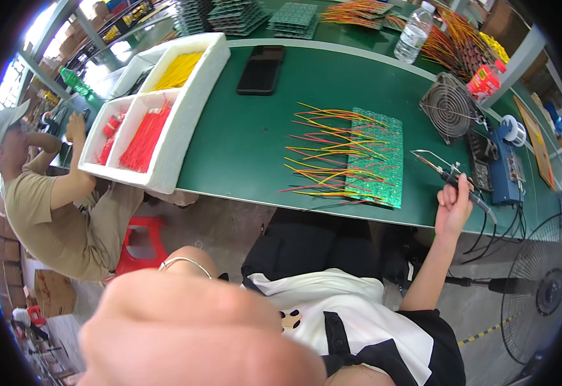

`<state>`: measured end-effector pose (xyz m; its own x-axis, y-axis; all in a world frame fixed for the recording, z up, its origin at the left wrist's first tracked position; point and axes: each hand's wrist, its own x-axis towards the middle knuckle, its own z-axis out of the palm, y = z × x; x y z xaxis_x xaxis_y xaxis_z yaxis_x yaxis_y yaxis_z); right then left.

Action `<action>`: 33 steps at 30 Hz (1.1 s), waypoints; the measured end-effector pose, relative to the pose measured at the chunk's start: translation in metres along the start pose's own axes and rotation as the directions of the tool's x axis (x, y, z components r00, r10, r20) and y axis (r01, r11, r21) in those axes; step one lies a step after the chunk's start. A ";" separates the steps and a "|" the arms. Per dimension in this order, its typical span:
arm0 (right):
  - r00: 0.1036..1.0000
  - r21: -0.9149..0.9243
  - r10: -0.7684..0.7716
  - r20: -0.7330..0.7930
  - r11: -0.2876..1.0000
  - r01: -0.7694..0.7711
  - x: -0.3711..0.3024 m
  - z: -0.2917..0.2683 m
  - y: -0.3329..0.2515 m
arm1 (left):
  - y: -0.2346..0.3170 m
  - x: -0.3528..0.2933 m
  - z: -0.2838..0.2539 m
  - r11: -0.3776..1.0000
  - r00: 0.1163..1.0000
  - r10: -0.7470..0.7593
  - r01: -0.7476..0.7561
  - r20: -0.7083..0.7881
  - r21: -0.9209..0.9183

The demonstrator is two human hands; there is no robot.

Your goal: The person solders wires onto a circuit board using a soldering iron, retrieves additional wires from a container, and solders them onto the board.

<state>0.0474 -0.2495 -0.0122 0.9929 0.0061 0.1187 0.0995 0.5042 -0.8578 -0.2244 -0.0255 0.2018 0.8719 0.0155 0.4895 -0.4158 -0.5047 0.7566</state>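
My left hand (197, 328) is raised very close in the lower left, large and blurred. Its fingers look curled; whatever they may hold is hidden. A bracelet (188, 261) circles that wrist. At the table's right side, my right hand (453, 207) is closed around the dark handle of a soldering iron (449, 177), whose metal tip and thin curved feed tube point left. Left of that tip lies a green circuit board panel (379, 157). Red, yellow and dark wires (319, 154) stick out from its left edge across the tabletop.
A white foam tray (184, 122) holds red, yellow and black wires. Around the green table (242, 148) are a phone (261, 69), water bottle (415, 32), small fan (449, 108), blue soldering unit (507, 168) and stacked boards (294, 20). A co-worker (56, 199) sits left; a floor fan (544, 289) stands right.
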 end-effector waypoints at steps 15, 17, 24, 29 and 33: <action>1.000 -0.028 -0.007 0.003 1.000 0.007 -0.003 -0.011 -0.006 | -0.285 -0.022 -0.185 0.338 0.759 -0.518 0.605 -0.395 0.721; 1.000 -0.048 -0.015 -0.006 0.999 0.015 -0.004 -0.011 -0.006 | -0.289 -0.024 -0.179 0.319 0.732 -0.510 0.648 -0.451 0.692; 0.999 -0.104 -0.019 -0.035 0.994 0.015 -0.003 -0.005 -0.004 | -0.294 -0.032 -0.186 0.400 0.686 -0.459 0.727 -0.565 0.558; 1.000 -0.072 -0.027 0.014 0.997 0.028 0.000 -0.009 -0.002 | -0.313 -0.039 -0.198 0.663 0.633 -0.392 0.698 -0.667 0.272; 1.000 -0.075 -0.017 0.001 0.997 0.017 -0.001 -0.010 -0.002 | -0.304 -0.035 -0.194 0.799 0.576 -0.559 0.567 -0.596 -0.202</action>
<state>0.0465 -0.2590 -0.0152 0.9910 -0.0020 0.1337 0.1211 0.4378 -0.8909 -0.1790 0.2954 0.0386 0.5807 0.8056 0.1173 0.1099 -0.2204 0.9692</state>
